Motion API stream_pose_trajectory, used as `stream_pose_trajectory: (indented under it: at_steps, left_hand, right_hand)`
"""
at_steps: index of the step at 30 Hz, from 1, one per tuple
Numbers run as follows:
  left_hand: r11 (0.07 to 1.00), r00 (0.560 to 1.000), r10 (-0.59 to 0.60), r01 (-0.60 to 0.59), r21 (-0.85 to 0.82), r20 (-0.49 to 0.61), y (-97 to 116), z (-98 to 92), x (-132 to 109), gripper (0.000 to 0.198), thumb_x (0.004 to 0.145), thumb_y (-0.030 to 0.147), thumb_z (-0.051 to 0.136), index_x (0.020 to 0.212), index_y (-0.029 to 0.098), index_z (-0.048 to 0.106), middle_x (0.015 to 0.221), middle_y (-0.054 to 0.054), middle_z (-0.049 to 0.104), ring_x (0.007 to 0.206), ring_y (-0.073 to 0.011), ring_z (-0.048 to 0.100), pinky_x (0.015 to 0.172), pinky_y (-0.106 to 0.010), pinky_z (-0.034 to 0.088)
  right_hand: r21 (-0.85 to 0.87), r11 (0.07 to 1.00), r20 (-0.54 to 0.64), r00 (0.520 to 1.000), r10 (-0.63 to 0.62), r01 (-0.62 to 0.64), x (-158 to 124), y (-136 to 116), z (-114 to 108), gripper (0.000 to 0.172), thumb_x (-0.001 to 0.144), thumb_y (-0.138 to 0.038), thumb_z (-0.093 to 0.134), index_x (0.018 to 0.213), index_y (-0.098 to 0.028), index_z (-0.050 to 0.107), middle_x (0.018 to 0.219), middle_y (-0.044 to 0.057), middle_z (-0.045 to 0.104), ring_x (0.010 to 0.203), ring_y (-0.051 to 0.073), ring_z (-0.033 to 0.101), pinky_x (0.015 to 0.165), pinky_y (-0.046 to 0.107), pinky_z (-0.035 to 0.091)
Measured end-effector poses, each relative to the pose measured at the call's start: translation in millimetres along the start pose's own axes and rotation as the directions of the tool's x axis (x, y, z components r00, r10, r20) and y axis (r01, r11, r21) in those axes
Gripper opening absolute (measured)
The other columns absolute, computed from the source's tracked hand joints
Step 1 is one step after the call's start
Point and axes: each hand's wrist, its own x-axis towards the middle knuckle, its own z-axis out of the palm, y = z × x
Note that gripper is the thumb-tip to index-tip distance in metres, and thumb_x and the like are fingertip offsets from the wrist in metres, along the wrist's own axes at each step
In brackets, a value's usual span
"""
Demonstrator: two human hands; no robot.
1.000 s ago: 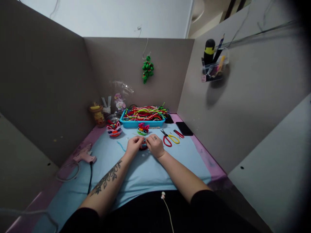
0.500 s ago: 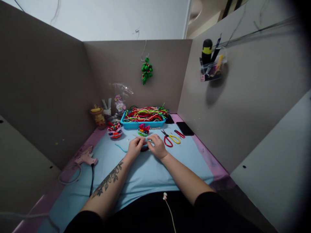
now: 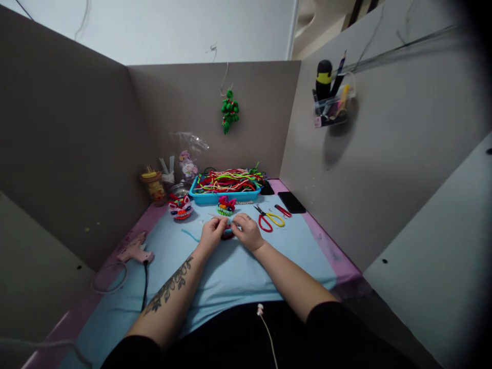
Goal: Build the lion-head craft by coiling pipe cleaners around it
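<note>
My left hand (image 3: 211, 234) and my right hand (image 3: 248, 232) meet over the middle of the cloth, fingers pinched together. Between them is a small light-blue and dark-red cord piece (image 3: 228, 233), mostly covered by the fingers. A loose light-blue cord end (image 3: 189, 235) lies on the cloth left of my left hand. Just beyond my fingertips stands a small pink, orange and green knotted lion head (image 3: 226, 205). Farther left sits a larger red and pink one (image 3: 180, 208). Scissors (image 3: 270, 218) with red and yellow handles rest open to the right of my right hand.
A blue tray (image 3: 226, 198) heaped with coloured cords stands at the back. A red cutter (image 3: 283, 210) and a black phone (image 3: 292, 202) lie at right. On the left are a pink glue gun (image 3: 135, 250) and a brown cup (image 3: 154, 188). Partition walls enclose three sides.
The view has shifted slightly, so everything sits a little farther left. My fingers have moved slightly on the cord piece; both hands stay in the same place.
</note>
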Motion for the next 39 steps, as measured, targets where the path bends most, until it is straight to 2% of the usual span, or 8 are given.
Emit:
stream_pose_trajectory:
  at_steps: [4,10,16,22,25,28,33,39]
  left_hand:
    - [1.000,1.000,-0.002,0.002,-0.012,-0.002,0.6,-0.1,0.3,0.037,0.077,0.048,0.056,0.067,0.013,0.064,0.061,-0.003,0.063,0.058,-0.0135,0.054,0.055,-0.024,0.042]
    - [1.000,1.000,-0.019,0.019,-0.016,-0.003,4.4,0.2,-0.2,0.037,0.075,0.049,0.057,0.065,0.014,0.064,0.059,-0.003,0.062,0.059,-0.0148,0.055,0.056,-0.024,0.042]
    - [1.000,1.000,-0.001,0.001,0.010,-0.017,4.4,-1.6,-0.3,0.036,0.077,0.047,0.056,0.066,0.014,0.063,0.060,-0.003,0.063,0.059,-0.0144,0.055,0.056,-0.024,0.043]
    - [0.999,0.999,0.048,-0.048,0.000,0.018,-1.3,-1.9,0.7,0.031,0.079,0.041,0.054,0.072,0.014,0.066,0.080,-0.008,0.070,0.068,-0.0163,0.060,0.063,-0.026,0.048]
    - [0.998,0.999,0.044,-0.042,-0.052,0.030,-2.7,-0.6,-0.3,0.028,0.078,0.038,0.056,0.085,0.014,0.068,0.091,-0.009,0.071,0.074,-0.0177,0.063,0.068,-0.028,0.051]
    - [0.998,0.999,0.049,-0.049,-0.038,0.009,-3.8,0.1,-1.2,0.028,0.075,0.035,0.061,0.092,0.014,0.069,0.087,-0.009,0.071,0.077,-0.0189,0.065,0.072,-0.030,0.051]
    - [0.995,0.995,0.095,-0.095,0.014,0.003,-5.3,0.3,-1.6,0.025,0.074,0.035,0.064,0.085,0.015,0.072,0.085,-0.009,0.072,0.078,-0.0193,0.065,0.075,-0.031,0.051]
    - [0.998,0.999,0.000,0.003,-0.069,0.038,-3.1,2.1,-2.2,0.028,0.072,0.038,0.065,0.083,0.014,0.071,0.079,-0.007,0.071,0.071,-0.0181,0.064,0.069,-0.029,0.051]
  right_hand:
    - [-0.002,1.000,-0.009,1.000,-0.007,0.007,-0.4,-0.2,0.4,0.011,0.086,-0.018,0.049,0.093,-0.020,0.057,0.083,0.006,0.062,0.080,0.019,0.058,0.071,0.032,0.050]
    - [-0.042,0.999,0.012,1.000,-0.002,0.003,-0.2,-0.9,0.4,0.009,0.087,-0.020,0.048,0.084,-0.020,0.057,0.075,0.005,0.061,0.073,0.017,0.058,0.069,0.030,0.049]
    - [0.016,0.997,0.016,0.997,0.071,-0.071,-0.6,-0.4,0.4,0.012,0.086,-0.022,0.050,0.092,-0.019,0.060,0.084,0.007,0.065,0.074,0.017,0.060,0.068,0.029,0.050]
    - [0.061,0.995,0.021,0.996,0.083,-0.084,0.6,-1.7,-2.0,0.014,0.086,-0.020,0.049,0.090,-0.020,0.062,0.081,0.006,0.066,0.074,0.017,0.061,0.069,0.029,0.051]
    - [0.044,0.990,-0.004,0.991,0.132,-0.131,2.1,-3.4,-3.1,0.013,0.085,-0.020,0.049,0.087,-0.020,0.062,0.079,0.005,0.064,0.073,0.016,0.060,0.069,0.029,0.050]
    - [0.033,0.988,-0.038,0.988,0.151,-0.150,3.3,-4.2,-3.9,0.012,0.086,-0.020,0.049,0.086,-0.019,0.061,0.079,0.005,0.064,0.073,0.016,0.059,0.068,0.028,0.050]
    - [-0.020,0.994,-0.031,0.993,0.111,-0.111,2.4,-1.8,-3.7,0.014,0.086,-0.018,0.048,0.085,-0.020,0.062,0.079,0.006,0.064,0.077,0.018,0.059,0.072,0.030,0.049]
    - [-0.171,0.983,0.004,0.998,0.068,-0.067,-0.7,-0.3,-3.8,0.016,0.088,-0.020,0.049,0.087,-0.021,0.065,0.086,0.008,0.064,0.084,0.020,0.058,0.076,0.032,0.048]
